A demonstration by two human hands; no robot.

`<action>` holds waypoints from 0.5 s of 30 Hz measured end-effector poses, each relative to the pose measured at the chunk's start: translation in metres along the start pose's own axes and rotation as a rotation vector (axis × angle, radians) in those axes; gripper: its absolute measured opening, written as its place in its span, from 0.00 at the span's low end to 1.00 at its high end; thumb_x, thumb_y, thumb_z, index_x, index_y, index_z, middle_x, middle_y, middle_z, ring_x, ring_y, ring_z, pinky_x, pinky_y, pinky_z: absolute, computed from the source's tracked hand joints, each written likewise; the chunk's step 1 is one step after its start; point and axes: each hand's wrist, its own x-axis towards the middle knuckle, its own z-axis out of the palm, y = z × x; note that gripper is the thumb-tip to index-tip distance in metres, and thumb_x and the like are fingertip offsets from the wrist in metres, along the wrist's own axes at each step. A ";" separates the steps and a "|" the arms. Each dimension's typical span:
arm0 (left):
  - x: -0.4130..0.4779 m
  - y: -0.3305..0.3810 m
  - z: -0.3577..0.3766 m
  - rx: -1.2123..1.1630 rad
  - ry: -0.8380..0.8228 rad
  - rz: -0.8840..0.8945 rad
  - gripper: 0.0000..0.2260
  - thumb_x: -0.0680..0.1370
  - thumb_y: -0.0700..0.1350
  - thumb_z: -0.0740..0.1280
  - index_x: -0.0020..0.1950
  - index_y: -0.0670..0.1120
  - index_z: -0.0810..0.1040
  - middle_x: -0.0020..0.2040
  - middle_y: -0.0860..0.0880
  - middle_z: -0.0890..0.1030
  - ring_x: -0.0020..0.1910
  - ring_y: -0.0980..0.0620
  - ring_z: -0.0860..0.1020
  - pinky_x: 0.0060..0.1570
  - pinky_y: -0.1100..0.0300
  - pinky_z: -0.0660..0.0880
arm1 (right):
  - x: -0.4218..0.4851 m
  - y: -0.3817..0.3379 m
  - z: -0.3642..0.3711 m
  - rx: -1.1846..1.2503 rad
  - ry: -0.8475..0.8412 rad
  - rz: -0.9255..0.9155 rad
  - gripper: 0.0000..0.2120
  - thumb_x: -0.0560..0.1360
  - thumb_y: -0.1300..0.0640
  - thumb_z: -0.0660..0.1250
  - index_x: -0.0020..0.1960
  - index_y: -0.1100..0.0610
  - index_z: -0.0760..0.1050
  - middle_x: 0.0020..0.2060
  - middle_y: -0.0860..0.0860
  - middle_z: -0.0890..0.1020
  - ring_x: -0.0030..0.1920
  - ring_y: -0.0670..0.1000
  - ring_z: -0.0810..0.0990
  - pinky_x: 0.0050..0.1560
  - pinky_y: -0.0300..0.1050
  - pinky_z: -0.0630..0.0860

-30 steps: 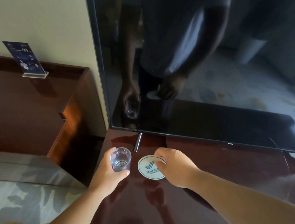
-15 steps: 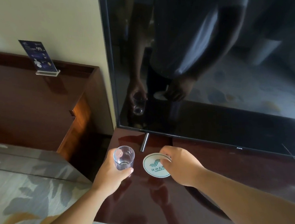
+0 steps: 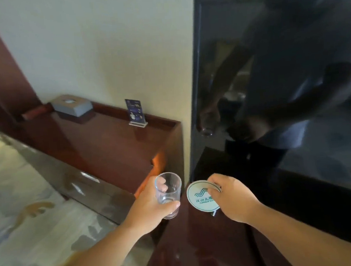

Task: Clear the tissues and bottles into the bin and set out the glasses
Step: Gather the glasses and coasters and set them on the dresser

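Clear glass tumbler (image 3: 168, 194) is sitting upright in the left hand (image 3: 149, 208), fingers and thumb wrapping its lower wall, over the left edge of the glossy red-brown wooden cabinet (image 3: 200, 252) | right hand (image 3: 232, 199) is pinching the round white green-printed coaster (image 3: 198, 196) just beside it | handling: likely light, rigid, slick, breakable; gripping mid-wall, not rim, is looking safest.

Coaster (image 3: 198, 196): the right hand (image 3: 232, 199) covers its right edge and the end of the lettering. I cannot tell whether it touches the cabinet top (image 3: 200, 246). Left hand (image 3: 147, 208): its fingers show only through the glass (image 3: 168, 193). Television (image 3: 282, 82) runs off the right edge. Card stand (image 3: 134, 113): print too small for me to read. Tissue box (image 3: 71, 107): blurred. Both forearms are cut by the bottom edge.
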 end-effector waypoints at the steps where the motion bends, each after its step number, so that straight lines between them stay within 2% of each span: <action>1: -0.003 0.005 -0.008 0.004 0.033 0.003 0.23 0.66 0.41 0.73 0.57 0.45 0.69 0.52 0.48 0.77 0.44 0.60 0.78 0.44 0.67 0.73 | 0.005 -0.008 -0.001 -0.001 0.003 -0.028 0.06 0.78 0.51 0.60 0.43 0.45 0.70 0.39 0.43 0.78 0.41 0.43 0.77 0.32 0.33 0.70; 4: -0.014 0.013 -0.034 0.037 0.128 0.027 0.22 0.70 0.38 0.74 0.59 0.47 0.68 0.50 0.53 0.76 0.43 0.68 0.77 0.42 0.75 0.70 | 0.016 -0.032 -0.001 -0.008 0.003 -0.103 0.04 0.79 0.51 0.60 0.45 0.46 0.71 0.40 0.41 0.78 0.42 0.43 0.78 0.30 0.33 0.71; 7: -0.023 0.020 -0.064 0.106 0.203 0.020 0.25 0.68 0.48 0.75 0.60 0.54 0.67 0.54 0.54 0.75 0.47 0.69 0.76 0.42 0.77 0.69 | 0.023 -0.058 0.001 -0.003 -0.019 -0.169 0.04 0.79 0.51 0.61 0.46 0.46 0.71 0.40 0.40 0.78 0.42 0.41 0.77 0.28 0.30 0.70; 9: -0.028 0.022 -0.083 0.119 0.242 0.030 0.25 0.68 0.49 0.75 0.60 0.55 0.67 0.54 0.54 0.75 0.47 0.71 0.75 0.41 0.78 0.68 | 0.028 -0.077 0.002 -0.011 -0.020 -0.210 0.03 0.79 0.51 0.60 0.47 0.46 0.72 0.43 0.42 0.79 0.43 0.41 0.78 0.32 0.31 0.72; 11: -0.034 0.022 -0.103 0.120 0.286 0.036 0.26 0.67 0.51 0.75 0.60 0.56 0.67 0.53 0.55 0.75 0.48 0.71 0.75 0.41 0.76 0.69 | 0.033 -0.098 0.003 -0.026 -0.025 -0.245 0.03 0.79 0.51 0.60 0.48 0.46 0.72 0.44 0.42 0.80 0.45 0.42 0.78 0.34 0.32 0.73; 15: -0.047 0.014 -0.146 0.118 0.349 0.038 0.27 0.64 0.57 0.73 0.59 0.59 0.67 0.52 0.58 0.76 0.49 0.71 0.75 0.42 0.73 0.68 | 0.043 -0.142 0.012 -0.061 -0.017 -0.293 0.03 0.79 0.51 0.60 0.49 0.45 0.72 0.46 0.42 0.79 0.45 0.42 0.78 0.33 0.30 0.70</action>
